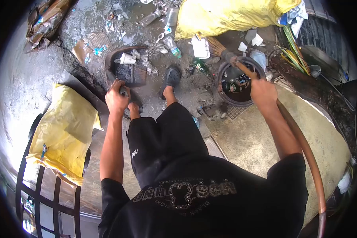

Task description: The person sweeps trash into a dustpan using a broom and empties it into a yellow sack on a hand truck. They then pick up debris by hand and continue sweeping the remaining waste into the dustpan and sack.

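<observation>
My left hand [117, 97] is closed on the near edge of a dark scoop-like dustpan [109, 65]. In the pan are a crumpled white cup [127, 59], plastic scraps and dark wet dirt. My right hand [264, 94] is wrapped round the wooden handle of a broom [244, 68]. Its long handle runs back past my right forearm. The straw bristles point up and left, beside a white flat piece [200, 48] of litter. Under the broom's handle stands a round dark tub [221, 88] with bottles and rubbish inside.
A big yellow sack [230, 18] lies at the top, and another yellow sack [61, 131] rests at the left over a dark metal grille [37, 190]. Plastic bottles [172, 47] and scraps litter the wet, muddy ground. A tan board [250, 135] lies to the right of my legs.
</observation>
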Available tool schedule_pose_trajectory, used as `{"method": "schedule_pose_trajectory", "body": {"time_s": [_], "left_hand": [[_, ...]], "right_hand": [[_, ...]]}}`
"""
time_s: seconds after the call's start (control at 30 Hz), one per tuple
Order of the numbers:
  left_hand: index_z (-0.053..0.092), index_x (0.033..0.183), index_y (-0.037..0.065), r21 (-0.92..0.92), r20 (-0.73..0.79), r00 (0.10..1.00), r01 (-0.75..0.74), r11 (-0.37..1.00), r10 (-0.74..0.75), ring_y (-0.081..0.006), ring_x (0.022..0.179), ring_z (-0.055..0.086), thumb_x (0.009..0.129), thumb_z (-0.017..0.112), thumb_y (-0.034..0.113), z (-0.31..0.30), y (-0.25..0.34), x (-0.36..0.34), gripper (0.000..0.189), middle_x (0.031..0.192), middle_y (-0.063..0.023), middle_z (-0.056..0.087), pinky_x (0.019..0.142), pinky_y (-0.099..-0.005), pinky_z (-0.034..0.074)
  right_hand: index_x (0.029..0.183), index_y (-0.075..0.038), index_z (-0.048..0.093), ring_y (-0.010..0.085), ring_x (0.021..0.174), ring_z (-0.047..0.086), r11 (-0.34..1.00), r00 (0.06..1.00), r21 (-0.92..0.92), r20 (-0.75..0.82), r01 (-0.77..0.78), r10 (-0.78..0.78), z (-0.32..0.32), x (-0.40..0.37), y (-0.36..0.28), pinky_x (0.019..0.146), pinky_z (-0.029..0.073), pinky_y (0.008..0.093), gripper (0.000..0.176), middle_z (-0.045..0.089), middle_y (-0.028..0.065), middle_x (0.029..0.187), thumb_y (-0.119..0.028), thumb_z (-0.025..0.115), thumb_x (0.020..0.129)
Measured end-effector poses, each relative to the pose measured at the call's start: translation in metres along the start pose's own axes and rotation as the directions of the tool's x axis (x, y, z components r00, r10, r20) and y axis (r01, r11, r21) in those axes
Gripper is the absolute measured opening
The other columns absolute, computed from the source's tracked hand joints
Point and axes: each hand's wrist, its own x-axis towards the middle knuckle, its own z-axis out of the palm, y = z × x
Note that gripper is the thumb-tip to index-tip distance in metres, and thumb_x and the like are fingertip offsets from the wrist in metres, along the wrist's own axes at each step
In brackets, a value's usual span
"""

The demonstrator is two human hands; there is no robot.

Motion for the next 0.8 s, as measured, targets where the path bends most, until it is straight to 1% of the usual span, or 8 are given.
{"method": "schedule_pose_trajectory", "body": {"time_s": [0.1, 0.23, 0.3, 0.4, 0.47, 0.6, 0.67, 0.8], "left_hand": [[0.062, 0.087, 0.007, 0.008, 0.098, 0.988, 0.119, 0.993, -0.119, -0.0317, 0.084, 0.059, 0.068, 0.057, 0.014, 0.003, 0.002, -0.004, 0.02, 0.099, -0.0121, 0.06, 0.074, -0.0381, 0.048], [0.063, 0.091, 0.01, 0.059, 0.172, 0.976, 0.125, 0.99, -0.134, -0.0314, 0.087, 0.059, 0.066, 0.058, 0.019, 0.006, 0.004, -0.002, 0.027, 0.106, -0.01, 0.058, 0.077, -0.0393, 0.047], [0.062, 0.092, 0.01, 0.094, 0.284, 0.943, 0.155, 0.983, -0.176, -0.0322, 0.085, 0.059, 0.064, 0.058, 0.018, -0.001, 0.007, 0.002, 0.029, 0.105, -0.0109, 0.059, 0.076, -0.0399, 0.047], [0.062, 0.093, 0.01, 0.123, 0.336, 0.92, 0.17, 0.978, -0.202, -0.0331, 0.083, 0.059, 0.063, 0.058, 0.017, -0.017, 0.011, 0.012, 0.03, 0.1, -0.0113, 0.06, 0.075, -0.0405, 0.047], [0.062, 0.093, 0.01, 0.137, 0.345, 0.908, 0.204, 0.969, -0.239, -0.0335, 0.082, 0.059, 0.063, 0.058, 0.016, -0.026, 0.004, 0.015, 0.031, 0.097, -0.0114, 0.061, 0.075, -0.0406, 0.047], [0.062, 0.088, 0.008, 0.039, 0.305, 0.938, 0.159, 0.987, -0.163, -0.0343, 0.078, 0.059, 0.064, 0.058, 0.015, -0.031, -0.007, 0.012, 0.025, 0.088, -0.011, 0.062, 0.072, -0.0405, 0.048], [0.062, 0.084, 0.007, -0.02, 0.195, 0.979, 0.073, 0.997, -0.068, -0.0337, 0.077, 0.06, 0.066, 0.058, 0.014, -0.032, -0.014, 0.008, 0.02, 0.086, -0.0108, 0.062, 0.07, -0.0395, 0.048], [0.061, 0.08, 0.006, -0.111, 0.199, 0.979, 0.076, 0.991, -0.053, -0.0323, 0.076, 0.06, 0.067, 0.059, 0.012, -0.039, -0.025, -0.002, 0.015, 0.084, -0.0118, 0.062, 0.068, -0.0387, 0.048]], "right_hand": [[0.113, -0.005, 0.048, 0.0299, 0.071, 0.063, 0.996, 0.999, 0.084, 0.05, -0.004, 0.0, 0.002, -0.03, -0.012, 0.058, 0.051, 0.0366, 0.035, 0.059, 0.0152, 0.082, -0.013, 0.048, 0.079], [0.12, -0.006, 0.044, 0.0297, 0.068, 0.062, 0.989, 0.998, 0.147, 0.055, 0.004, -0.012, 0.0, -0.077, -0.033, 0.058, 0.051, 0.0369, 0.044, 0.058, 0.0155, 0.083, -0.011, 0.049, 0.077], [0.124, -0.013, 0.044, 0.0321, 0.067, 0.06, 0.945, 0.995, 0.317, 0.029, 0.077, -0.091, -0.009, -0.096, -0.063, 0.059, 0.048, 0.041, 0.051, 0.057, 0.018, 0.083, -0.008, 0.051, 0.074], [0.124, -0.009, 0.042, 0.0302, 0.069, 0.061, 0.875, 0.982, 0.456, 0.017, 0.162, -0.191, -0.004, -0.124, -0.108, 0.06, 0.049, 0.0394, 0.051, 0.057, 0.0161, 0.081, -0.012, 0.053, 0.074], [0.124, -0.013, 0.042, 0.0314, 0.072, 0.06, 0.841, 0.988, 0.526, 0.011, 0.126, -0.154, -0.001, -0.139, -0.113, 0.063, 0.048, 0.0412, 0.054, 0.057, 0.0158, 0.079, -0.013, 0.056, 0.071], [0.124, -0.017, 0.042, 0.0347, 0.074, 0.058, 0.786, 0.982, 0.606, 0.188, -0.123, 0.009, 0.004, -0.171, -0.087, 0.065, 0.045, 0.0439, 0.05, 0.058, 0.0162, 0.081, -0.014, 0.053, 0.075], [0.122, -0.016, 0.044, 0.0353, 0.077, 0.058, 0.687, 0.956, 0.671, 0.261, -0.279, 0.133, 0.01, -0.182, -0.076, 0.066, 0.044, 0.0452, 0.044, 0.06, 0.0167, 0.083, -0.014, 0.049, 0.078], [0.115, -0.014, 0.048, 0.0365, 0.08, 0.057, 0.677, 0.923, 0.629, 0.287, -0.383, 0.256, 0.064, -0.166, -0.085, 0.067, 0.044, 0.0458, 0.039, 0.06, 0.0175, 0.085, -0.012, 0.05, 0.076]]}}
